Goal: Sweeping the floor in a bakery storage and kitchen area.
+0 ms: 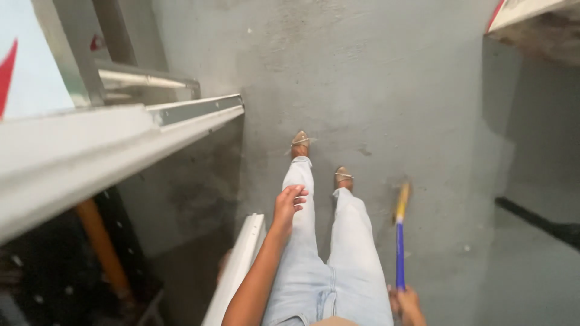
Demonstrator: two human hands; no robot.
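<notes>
Down by my right side, my right hand (pixel 406 303) was wrapped around the end of a long stick (pixel 399 238), a broom or mop handle by the look of it, though its head was too blurred to tell. The shaft was blue where I gripped it and for most of its length, then turned yellow near the far end, which reached the grey concrete floor (pixel 386 90) just to the right of my right foot. My left hand (pixel 289 202) hung in front of my left thigh, fingers loosely curled and holding nothing. I was in pale blue jeans (pixel 326 265) and tan sandals (pixel 300 143). To my left a white metal rail (pixel 121 142) ran across at an angle, with an orange pipe (pixel 99 244) beneath it and a narrow white panel (pixel 238 265) close beside my left leg.
</notes>
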